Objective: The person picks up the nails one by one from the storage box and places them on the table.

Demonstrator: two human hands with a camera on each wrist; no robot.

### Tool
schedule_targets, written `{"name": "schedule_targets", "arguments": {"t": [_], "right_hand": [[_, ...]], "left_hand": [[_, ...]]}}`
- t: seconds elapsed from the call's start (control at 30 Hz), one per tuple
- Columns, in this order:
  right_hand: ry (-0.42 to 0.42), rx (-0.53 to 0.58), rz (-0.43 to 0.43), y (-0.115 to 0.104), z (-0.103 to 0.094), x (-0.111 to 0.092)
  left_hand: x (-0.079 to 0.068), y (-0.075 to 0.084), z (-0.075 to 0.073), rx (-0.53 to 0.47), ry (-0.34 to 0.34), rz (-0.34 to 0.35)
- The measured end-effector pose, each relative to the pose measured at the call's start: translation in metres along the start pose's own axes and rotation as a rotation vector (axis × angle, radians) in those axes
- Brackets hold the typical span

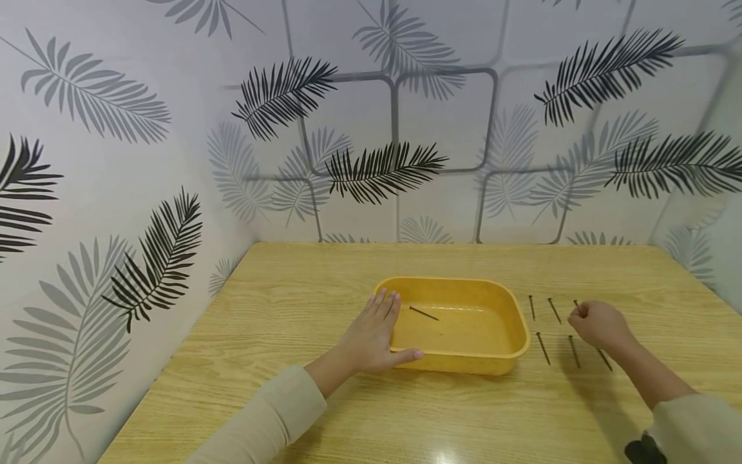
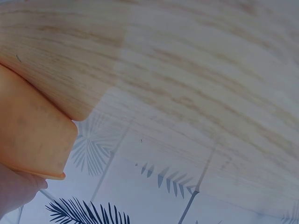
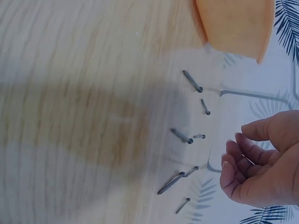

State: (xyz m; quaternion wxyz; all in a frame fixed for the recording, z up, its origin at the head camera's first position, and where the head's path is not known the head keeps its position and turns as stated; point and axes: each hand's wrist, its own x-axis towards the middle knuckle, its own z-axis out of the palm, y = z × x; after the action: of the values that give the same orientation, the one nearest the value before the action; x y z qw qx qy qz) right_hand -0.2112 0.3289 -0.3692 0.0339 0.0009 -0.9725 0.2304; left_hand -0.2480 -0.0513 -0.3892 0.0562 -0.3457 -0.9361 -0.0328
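My left hand [image 1: 371, 335] rests on the left end of a yellow plastic tray [image 1: 510, 365], its fingers straight at the rim and its thumb stretched along the front edge. A single dark screw [image 1: 424, 314] lies inside the tray. To the right, my right hand [image 1: 600, 328] hovers over a group of similar screws [image 1: 543, 348], laid out in two rows on the table. In the right wrist view its fingers [image 3: 247, 156] are loosely bent, with a gap to the thumb and nothing between them. From the head view the hand partly covers one screw [image 1: 605, 359] beneath it.
The light wood-grain table [image 1: 290, 283] reaches back to a wall [image 1: 359, 122] patterned with dark and grey leaves. Another leaf-patterned wall [image 1: 87, 193] runs along the left side. A dark object [image 1: 645, 449] sits at my right sleeve.
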Motion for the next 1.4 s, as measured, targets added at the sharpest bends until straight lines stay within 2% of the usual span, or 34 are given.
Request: {"name": "schedule_targets", "arguments": {"t": [0.3,0.83,1.13,1.4], "right_hand": [[0.012,0.046,0.004,-0.021,0.002,0.004],[0.08,0.1,-0.082,-0.051,0.011,0.012],[0.101,0.141,-0.091,-0.067,0.014,0.017],[0.104,0.161,-0.107,-0.079,0.022,0.024]], "left_hand": [[0.0,0.001,-0.001,-0.005,0.001,0.001],[0.0,0.0,0.0,-0.008,-0.006,-0.004],[0.001,0.0,0.0,-0.007,-0.016,-0.012],[0.0,0.001,-0.002,-0.014,0.005,0.002]]}}
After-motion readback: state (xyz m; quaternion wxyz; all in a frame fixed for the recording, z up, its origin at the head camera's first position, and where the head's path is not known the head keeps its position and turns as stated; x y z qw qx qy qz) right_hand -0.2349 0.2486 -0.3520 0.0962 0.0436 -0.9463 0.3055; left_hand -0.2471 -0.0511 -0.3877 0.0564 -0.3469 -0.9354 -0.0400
